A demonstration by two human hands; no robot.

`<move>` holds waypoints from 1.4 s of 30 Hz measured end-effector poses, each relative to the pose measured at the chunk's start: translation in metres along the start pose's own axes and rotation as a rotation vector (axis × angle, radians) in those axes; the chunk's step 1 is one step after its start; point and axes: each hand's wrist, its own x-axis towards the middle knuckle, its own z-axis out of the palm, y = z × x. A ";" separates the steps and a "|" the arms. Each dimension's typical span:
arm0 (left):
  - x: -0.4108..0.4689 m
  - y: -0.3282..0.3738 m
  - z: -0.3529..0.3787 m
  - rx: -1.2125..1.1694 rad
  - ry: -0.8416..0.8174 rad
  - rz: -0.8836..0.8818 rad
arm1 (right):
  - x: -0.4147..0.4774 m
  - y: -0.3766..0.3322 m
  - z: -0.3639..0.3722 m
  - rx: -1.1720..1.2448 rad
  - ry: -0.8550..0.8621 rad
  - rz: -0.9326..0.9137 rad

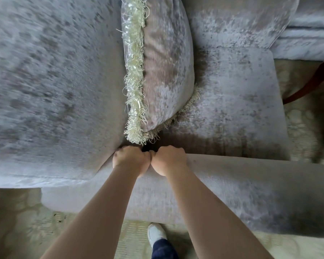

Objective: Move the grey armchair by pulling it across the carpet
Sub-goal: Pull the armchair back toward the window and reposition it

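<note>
The grey velvet armchair (236, 101) fills most of the head view, seen from above and from its side. Its near armrest (232, 186) runs across the lower middle, its backrest (45, 81) bulges at the left. My left hand (131, 160) and my right hand (169, 159) sit side by side, thumbs touching, fingers curled over the armrest's inner edge where it meets the backrest. Both hands grip the armrest. A grey cushion (165, 68) with a cream fringe stands on the seat against the backrest, just beyond my hands.
Pale patterned carpet (36, 230) lies under the chair and around my white shoe (155, 233). A second grey upholstered piece (307, 34) stands at the top right. A dark red curved wooden part (310, 85) shows at the right edge.
</note>
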 end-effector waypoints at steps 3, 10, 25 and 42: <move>0.001 -0.001 0.003 -0.017 0.069 0.017 | 0.002 0.001 0.001 0.014 0.047 0.014; 0.005 0.001 0.011 0.026 0.153 0.032 | 0.006 0.002 0.010 0.036 0.156 0.054; -0.042 0.005 -0.106 0.084 0.244 0.192 | -0.020 -0.025 -0.113 -0.013 0.314 -0.292; -0.069 -0.160 -0.212 -0.414 0.443 -0.615 | 0.023 -0.281 -0.230 -0.327 0.178 -0.771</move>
